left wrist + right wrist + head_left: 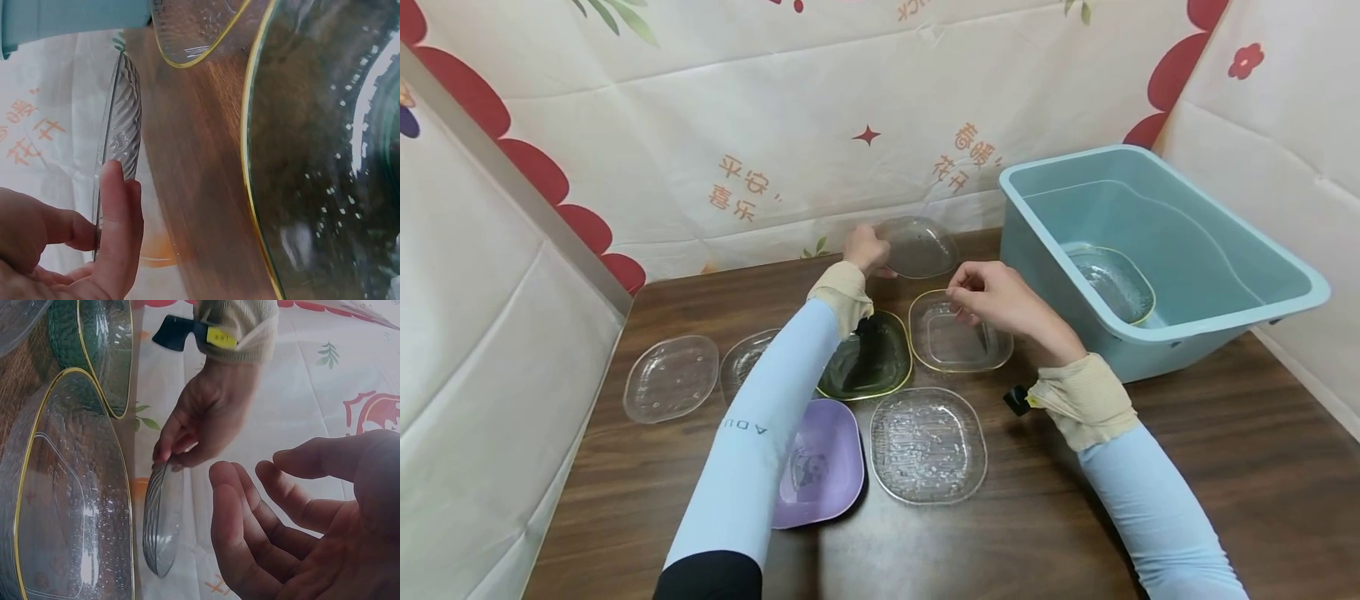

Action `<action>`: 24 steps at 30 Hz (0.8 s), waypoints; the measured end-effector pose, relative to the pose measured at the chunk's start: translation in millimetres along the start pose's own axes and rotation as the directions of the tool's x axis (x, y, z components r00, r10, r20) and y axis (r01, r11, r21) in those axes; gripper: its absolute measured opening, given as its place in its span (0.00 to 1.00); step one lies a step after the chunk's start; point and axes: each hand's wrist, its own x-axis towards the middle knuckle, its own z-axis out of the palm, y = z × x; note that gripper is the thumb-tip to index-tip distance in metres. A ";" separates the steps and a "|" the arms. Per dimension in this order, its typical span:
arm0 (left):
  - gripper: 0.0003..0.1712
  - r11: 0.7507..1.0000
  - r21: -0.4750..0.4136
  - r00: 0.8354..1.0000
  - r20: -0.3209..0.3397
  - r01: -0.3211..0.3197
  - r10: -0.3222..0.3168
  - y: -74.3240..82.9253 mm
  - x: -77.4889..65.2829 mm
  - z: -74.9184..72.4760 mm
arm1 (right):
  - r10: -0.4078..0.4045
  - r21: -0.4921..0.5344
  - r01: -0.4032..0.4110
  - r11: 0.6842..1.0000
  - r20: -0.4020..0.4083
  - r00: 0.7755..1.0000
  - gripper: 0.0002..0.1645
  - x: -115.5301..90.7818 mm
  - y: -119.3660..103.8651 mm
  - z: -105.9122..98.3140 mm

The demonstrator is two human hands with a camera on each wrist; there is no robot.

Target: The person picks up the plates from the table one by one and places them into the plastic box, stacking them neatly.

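My left hand (865,248) pinches the edge of a clear plate (919,248) at the back of the table. In the left wrist view, the ribbed side of this plate (125,134) is seen nearly edge-on, thumb and fingers on opposite faces. My right hand (996,296) holds nothing; its fingers are loosely bent over a clear gold-rimmed dish (955,354). Between the forearms sits a dark green gold-rimmed dish (880,367). Nearer me are a purple dish (831,467) and a clear textured plate (928,446).
A blue-green tub (1210,321) stands at the right with a gold-rimmed dish (1112,283) inside. At the left lie a clear plate (672,379) and another clear dish (741,358), partly hidden by my left sleeve. A printed cloth (820,108) hangs behind the wooden table (925,550).
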 end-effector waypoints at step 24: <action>0.27 0.978 -0.199 0.995 0.059 -0.064 0.077 -41.9 -93.1 -77.9 | 0.077 0.181 -0.065 0.981 -0.059 0.995 0.27 8.6 3.2 4.4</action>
